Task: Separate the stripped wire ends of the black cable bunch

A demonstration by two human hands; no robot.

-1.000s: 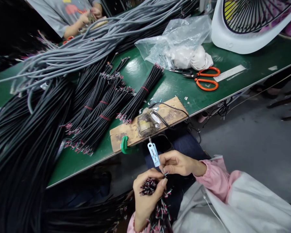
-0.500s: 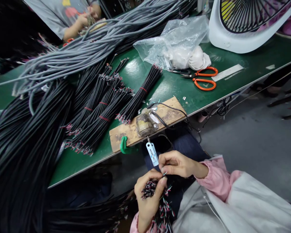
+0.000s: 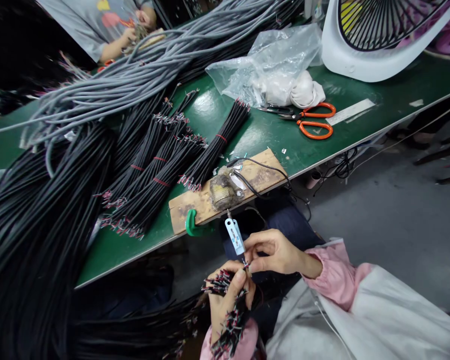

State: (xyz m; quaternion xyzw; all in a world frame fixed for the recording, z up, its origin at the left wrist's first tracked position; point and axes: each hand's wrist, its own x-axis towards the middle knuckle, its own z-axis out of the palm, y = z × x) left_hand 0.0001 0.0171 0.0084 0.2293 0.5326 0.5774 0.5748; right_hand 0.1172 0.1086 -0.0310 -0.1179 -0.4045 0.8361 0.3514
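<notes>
My left hand [image 3: 227, 295] is closed around a bundle of thin black cables [image 3: 218, 282] whose stripped ends show red and white wires. More cable ends hang over the wrist. My right hand [image 3: 272, 251] pinches at the wire end of a single cable [image 3: 245, 264] that sticks up between the left thumb and fingers. Just above the fingertips, a light-blue clip-shaped piece [image 3: 235, 236] points down from a small motor-like block [image 3: 224, 191]. That block is fixed on a wooden board [image 3: 187, 207] at the table edge.
A green clamp [image 3: 191, 223] grips the board. Tied black cable bundles [image 3: 161, 172] and long grey cables [image 3: 135, 80] cover the table's left. Orange-handled scissors [image 3: 315, 120], a plastic bag [image 3: 266, 60] and a white fan [image 3: 360, 60] are at right. Another person [image 3: 112, 30] works across the table.
The left hand has turned, so the held cable ends now spread out to the left. The pinched wire end has moved up and left, close below the light-blue piece.
</notes>
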